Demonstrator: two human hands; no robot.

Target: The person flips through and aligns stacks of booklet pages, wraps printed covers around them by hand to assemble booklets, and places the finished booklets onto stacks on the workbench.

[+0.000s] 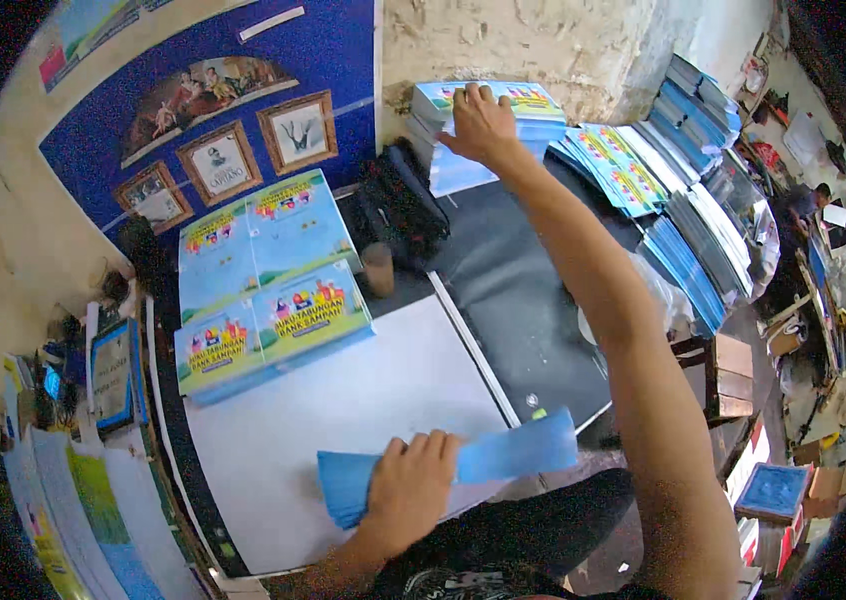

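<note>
Nine to ten o'clock: glossy blue-and-yellow booklet stacks point(308, 322), bold dark lettering on covers, square corners, partly on a smooth white board point(423, 385). Six o'clock: your left hand point(413, 485), fingers bent over and gripping a blue paper bundle point(518, 447); it sticks out both sides of your fingers, long, narrow. Just past twelve: your right hand point(485, 122), fingers over the top of a tall booklet pile point(470, 172), can't tell if pinching. Two o'clock: leaning booklets point(623, 170), printed covers, layered paper edges.
</note>
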